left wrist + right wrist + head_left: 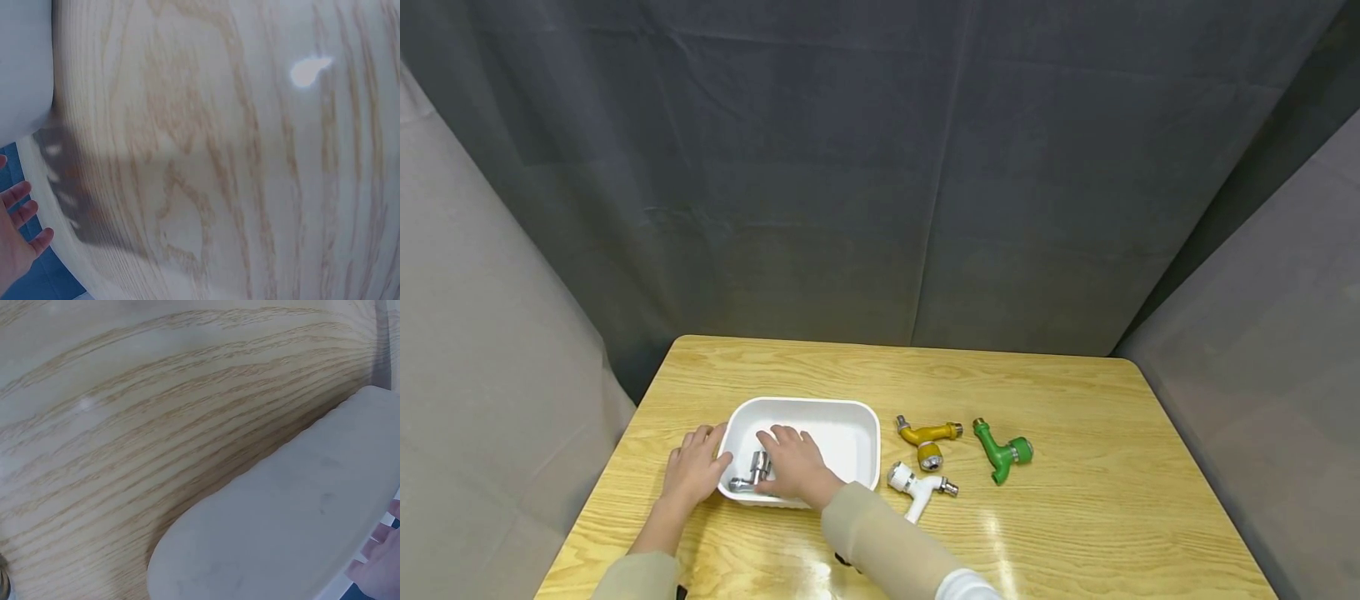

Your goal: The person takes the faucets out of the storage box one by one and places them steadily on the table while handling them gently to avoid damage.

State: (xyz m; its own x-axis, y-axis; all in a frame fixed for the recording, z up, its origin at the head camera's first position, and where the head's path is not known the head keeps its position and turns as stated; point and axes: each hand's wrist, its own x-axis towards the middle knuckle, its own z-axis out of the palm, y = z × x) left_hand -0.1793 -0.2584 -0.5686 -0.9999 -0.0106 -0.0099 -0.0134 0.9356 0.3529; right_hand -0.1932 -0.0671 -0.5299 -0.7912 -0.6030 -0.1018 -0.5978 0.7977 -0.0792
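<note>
A white plastic basin point(842, 442) stands on the wooden table, left of its middle. Inside its left end lies a chrome tap point(760, 468). My right hand point(797, 468) is over the basin beside this tap, fingers spread and thumb close to the metal; contact is unclear. At the basin's left rim my left hand point(694, 468) rests with loosely extended fingers, the thumb at the edge. The left wrist view catches spread fingers of the left hand point(15, 244) near the basin wall point(25, 69). In the right wrist view, the basin's side point(269, 512) partly covers the right hand point(381, 569).
Right of the basin lie a yellow tap point(928, 433), a white tap point(921, 487) and a green tap point(1002, 454). The right forearm partly covers the white one's spout. A dark curtain point(820, 183) hangs behind the table point(1097, 500), with pale grey cloth at both sides.
</note>
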